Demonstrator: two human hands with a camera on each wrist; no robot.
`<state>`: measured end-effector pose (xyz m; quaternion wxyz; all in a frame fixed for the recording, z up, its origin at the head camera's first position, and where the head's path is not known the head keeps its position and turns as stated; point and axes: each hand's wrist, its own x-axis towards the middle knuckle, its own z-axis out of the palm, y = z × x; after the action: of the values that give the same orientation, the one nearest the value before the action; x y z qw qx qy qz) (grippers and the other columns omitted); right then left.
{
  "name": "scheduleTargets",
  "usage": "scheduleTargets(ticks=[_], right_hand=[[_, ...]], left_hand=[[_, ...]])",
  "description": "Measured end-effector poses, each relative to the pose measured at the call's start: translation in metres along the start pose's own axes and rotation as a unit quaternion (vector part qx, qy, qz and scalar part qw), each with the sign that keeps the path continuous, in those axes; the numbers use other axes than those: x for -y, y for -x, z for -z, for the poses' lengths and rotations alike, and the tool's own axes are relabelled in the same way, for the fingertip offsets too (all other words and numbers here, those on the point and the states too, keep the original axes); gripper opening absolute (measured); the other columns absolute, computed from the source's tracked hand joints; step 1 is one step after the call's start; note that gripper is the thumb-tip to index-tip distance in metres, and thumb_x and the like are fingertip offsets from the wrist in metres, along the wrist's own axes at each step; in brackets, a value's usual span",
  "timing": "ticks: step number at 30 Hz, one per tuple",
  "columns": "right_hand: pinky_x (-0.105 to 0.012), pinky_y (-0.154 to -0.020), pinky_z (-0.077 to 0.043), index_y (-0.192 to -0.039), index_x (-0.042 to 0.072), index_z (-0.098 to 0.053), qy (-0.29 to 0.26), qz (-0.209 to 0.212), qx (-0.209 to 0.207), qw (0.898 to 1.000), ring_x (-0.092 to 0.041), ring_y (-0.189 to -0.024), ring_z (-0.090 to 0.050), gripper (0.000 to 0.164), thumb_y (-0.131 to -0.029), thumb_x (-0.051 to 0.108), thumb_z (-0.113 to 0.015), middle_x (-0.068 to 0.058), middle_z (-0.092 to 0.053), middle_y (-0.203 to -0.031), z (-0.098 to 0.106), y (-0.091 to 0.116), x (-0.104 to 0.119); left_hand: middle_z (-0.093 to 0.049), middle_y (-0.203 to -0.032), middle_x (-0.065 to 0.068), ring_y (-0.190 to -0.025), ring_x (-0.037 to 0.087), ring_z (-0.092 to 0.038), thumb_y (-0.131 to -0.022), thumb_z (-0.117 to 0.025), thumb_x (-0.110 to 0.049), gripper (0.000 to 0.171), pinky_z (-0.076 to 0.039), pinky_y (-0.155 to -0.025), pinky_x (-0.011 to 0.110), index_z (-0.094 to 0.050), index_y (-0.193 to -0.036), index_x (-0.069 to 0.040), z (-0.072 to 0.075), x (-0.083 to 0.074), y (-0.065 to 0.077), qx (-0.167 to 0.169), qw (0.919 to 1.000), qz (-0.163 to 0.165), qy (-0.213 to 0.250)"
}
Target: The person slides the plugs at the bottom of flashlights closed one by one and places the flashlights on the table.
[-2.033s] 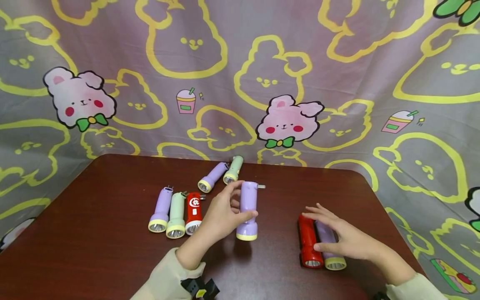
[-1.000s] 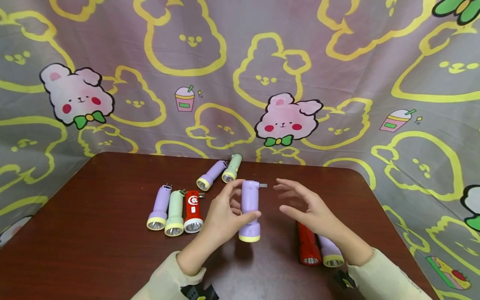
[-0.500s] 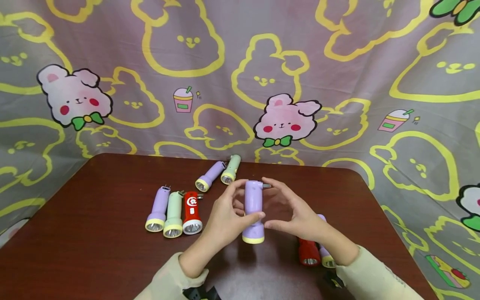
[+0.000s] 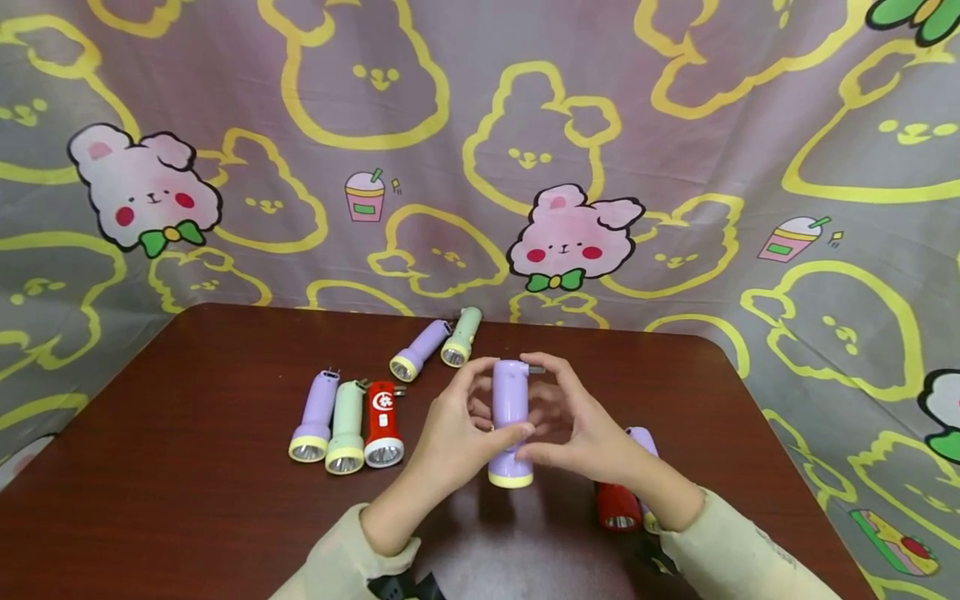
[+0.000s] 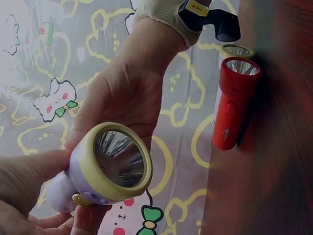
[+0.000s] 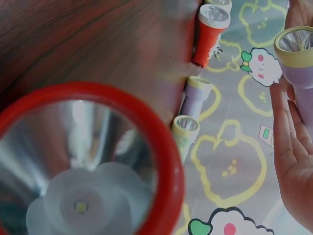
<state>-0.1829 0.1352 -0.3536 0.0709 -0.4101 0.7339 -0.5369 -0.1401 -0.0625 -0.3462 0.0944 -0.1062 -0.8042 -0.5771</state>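
Note:
A purple flashlight with a pale-yellow rim is upright above the table, lens down, its plug prongs folded out to the right. My left hand grips its left side, thumb across the front. My right hand is at the other side, thumb on the lower body and index fingertip near the prongs; its other fingers are partly hidden behind. In the left wrist view the lens and a small yellow button show. Under my right forearm lie a red flashlight and another purple flashlight, partly covered.
On the left of the brown table lie a purple flashlight, a green flashlight and a red flashlight in a row. Farther back are another purple flashlight and green flashlight. A patterned curtain hangs behind.
My right hand has left the red and purple flashlights on the right and moved left to the held purple flashlight. My left hand keeps its grip and has shifted slightly right.

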Motion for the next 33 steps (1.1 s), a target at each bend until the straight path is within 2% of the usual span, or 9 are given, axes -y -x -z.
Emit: scheduleTargets(ticks=[6, 10, 15, 22, 33], right_hand=[[-0.037, -0.081, -0.060, -0.149, 0.014, -0.021, -0.030, -0.012, -0.005, 0.999, -0.020, -0.094, -0.071, 0.086, -0.084, 0.001, -0.076, -0.021, -0.062, -0.124, -0.0032, -0.0021, 0.0012], [-0.035, -0.083, -0.059, -0.148, 0.007, -0.020, -0.039, -0.006, -0.014, 0.999, -0.018, -0.094, -0.070, 0.086, -0.084, 0.000, -0.076, -0.022, -0.060, -0.125, -0.0059, -0.0021, 0.0020], [-0.035, -0.082, -0.060, -0.145, 0.007, -0.022, -0.057, 0.007, -0.020, 0.998, -0.017, -0.094, -0.070, 0.083, -0.083, -0.002, -0.076, -0.026, -0.060, -0.123, -0.0072, -0.0008, 0.0013], [-0.034, -0.075, -0.060, -0.143, 0.008, -0.024, -0.066, 0.011, -0.016, 0.998, -0.016, -0.088, -0.069, 0.081, -0.082, -0.003, -0.077, -0.027, -0.059, -0.120, -0.0042, -0.0006, 0.0019], [-0.038, -0.076, -0.061, -0.140, 0.006, -0.025, -0.087, 0.010, 0.009, 0.996, -0.020, -0.087, -0.070, 0.079, -0.081, -0.004, -0.077, -0.030, -0.061, -0.114, -0.0020, -0.0010, 0.0024]], left_hand=[[-0.069, -0.113, 0.009, -0.078, 0.013, -0.062, -0.077, -0.086, -0.015, 0.070, -0.055, -0.072, 0.021, -0.050, -0.137, -0.012, 0.0016, 0.0004, 0.0008, 0.007, 0.9998, 0.011, 0.012], [-0.069, -0.111, 0.009, -0.078, 0.013, -0.063, -0.079, -0.084, -0.011, 0.069, -0.056, -0.072, 0.021, -0.049, -0.138, -0.012, 0.0038, 0.0012, 0.0016, 0.018, 0.9996, 0.003, 0.019], [-0.069, -0.112, 0.012, -0.078, 0.015, -0.064, -0.079, -0.081, -0.006, 0.066, -0.057, -0.074, 0.021, -0.050, -0.138, -0.011, 0.0064, 0.0014, 0.0031, 0.035, 0.9986, -0.010, 0.038], [-0.070, -0.110, 0.013, -0.075, 0.014, -0.063, -0.078, -0.083, -0.005, 0.064, -0.057, -0.072, 0.020, -0.055, -0.134, -0.012, 0.0042, 0.0003, 0.0036, 0.017, 0.9990, -0.014, 0.038], [-0.071, -0.105, 0.012, -0.072, 0.013, -0.063, -0.075, -0.084, -0.003, 0.061, -0.056, -0.069, 0.019, -0.058, -0.130, -0.013, 0.0018, -0.0019, 0.0059, 0.006, 0.9995, -0.018, 0.027]])
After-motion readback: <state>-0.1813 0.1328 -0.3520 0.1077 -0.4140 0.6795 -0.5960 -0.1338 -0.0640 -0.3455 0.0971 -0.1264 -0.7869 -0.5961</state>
